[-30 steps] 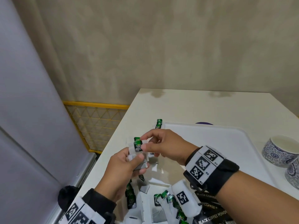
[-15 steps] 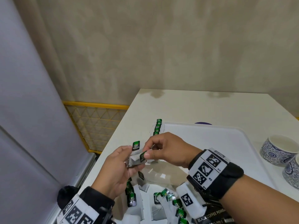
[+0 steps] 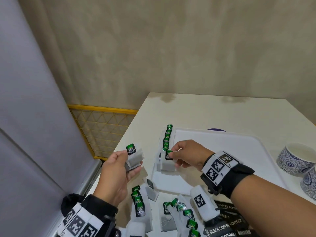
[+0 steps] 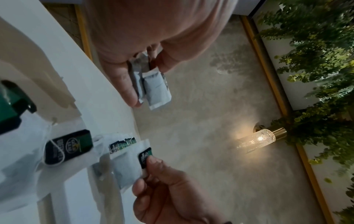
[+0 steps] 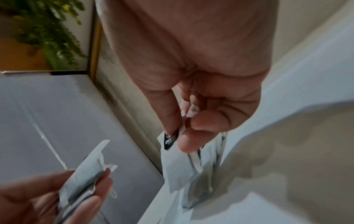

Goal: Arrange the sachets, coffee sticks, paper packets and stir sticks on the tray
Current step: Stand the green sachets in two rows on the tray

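My left hand (image 3: 125, 164) (image 4: 147, 63) holds a small stack of green-tagged tea sachets (image 3: 135, 158) (image 4: 156, 89) (image 5: 82, 178) above the table's left edge. My right hand (image 3: 172, 155) (image 5: 180, 130) pinches one tea sachet (image 3: 168, 161) (image 4: 130, 166) (image 5: 178, 166) by its tag, at the near end of a row of sachets (image 3: 167, 135) standing along the left rim of the white tray (image 3: 222, 151). Several more sachets (image 3: 142, 207) lie loose on the table near me, beside black coffee sticks (image 3: 225, 226). No stir sticks or paper packets are in view.
Two blue-patterned cups (image 3: 294, 156) stand right of the tray. A yellow wire grid (image 3: 100, 127) and a grey panel (image 3: 25, 134) lie beyond the table's left edge. A dark purple object (image 3: 216, 130) peeks from behind the tray.
My hands have parted. The right hand took one sachet from the left hand's stack and carried it right, down to the row on the tray's left rim.
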{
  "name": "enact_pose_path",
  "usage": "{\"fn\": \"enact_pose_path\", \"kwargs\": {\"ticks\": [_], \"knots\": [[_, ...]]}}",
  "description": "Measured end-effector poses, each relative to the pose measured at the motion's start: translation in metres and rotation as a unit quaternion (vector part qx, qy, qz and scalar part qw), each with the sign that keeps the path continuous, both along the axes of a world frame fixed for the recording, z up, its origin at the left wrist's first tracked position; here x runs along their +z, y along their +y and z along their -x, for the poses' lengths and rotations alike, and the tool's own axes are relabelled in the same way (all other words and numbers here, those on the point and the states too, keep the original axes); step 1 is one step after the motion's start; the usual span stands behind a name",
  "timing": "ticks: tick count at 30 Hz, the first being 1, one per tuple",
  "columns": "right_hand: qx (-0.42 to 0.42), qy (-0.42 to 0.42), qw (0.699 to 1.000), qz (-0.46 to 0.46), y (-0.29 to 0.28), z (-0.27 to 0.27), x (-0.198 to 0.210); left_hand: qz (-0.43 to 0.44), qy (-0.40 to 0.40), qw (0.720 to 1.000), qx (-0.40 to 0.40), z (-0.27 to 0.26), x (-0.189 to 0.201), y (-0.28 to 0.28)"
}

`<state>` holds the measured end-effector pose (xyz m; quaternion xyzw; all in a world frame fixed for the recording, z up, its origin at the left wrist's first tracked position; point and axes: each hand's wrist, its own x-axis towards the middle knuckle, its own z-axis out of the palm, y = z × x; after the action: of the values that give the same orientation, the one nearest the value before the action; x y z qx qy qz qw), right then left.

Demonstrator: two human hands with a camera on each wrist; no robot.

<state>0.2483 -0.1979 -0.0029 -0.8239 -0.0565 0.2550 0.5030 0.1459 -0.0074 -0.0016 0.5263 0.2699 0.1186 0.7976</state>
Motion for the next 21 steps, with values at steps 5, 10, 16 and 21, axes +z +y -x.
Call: {"fn": "enact_pose_path", "kwargs": {"ticks": [5, 10, 16, 21], "knots": [[0.016, 0.13, 0.991, -0.026, 0.014, 0.0, -0.008, -0.002, 0.002, 1.0, -0.01, 0.001, -0.001, -0.005], [0.048, 0.04, 0.99, 0.123, 0.023, -0.005, -0.012, -0.001, -0.004, 1.0, -0.013, 0.002, 0.0, -0.003], [0.022, 0.054, 0.993, 0.104, 0.028, -0.009, -0.017, -0.004, 0.002, 1.0, -0.017, 0.0, -0.002, -0.003], [-0.004, 0.066, 0.994, 0.088, 0.03, -0.013, -0.019, -0.003, 0.006, 0.999, -0.032, 0.0, -0.005, -0.005]]}}
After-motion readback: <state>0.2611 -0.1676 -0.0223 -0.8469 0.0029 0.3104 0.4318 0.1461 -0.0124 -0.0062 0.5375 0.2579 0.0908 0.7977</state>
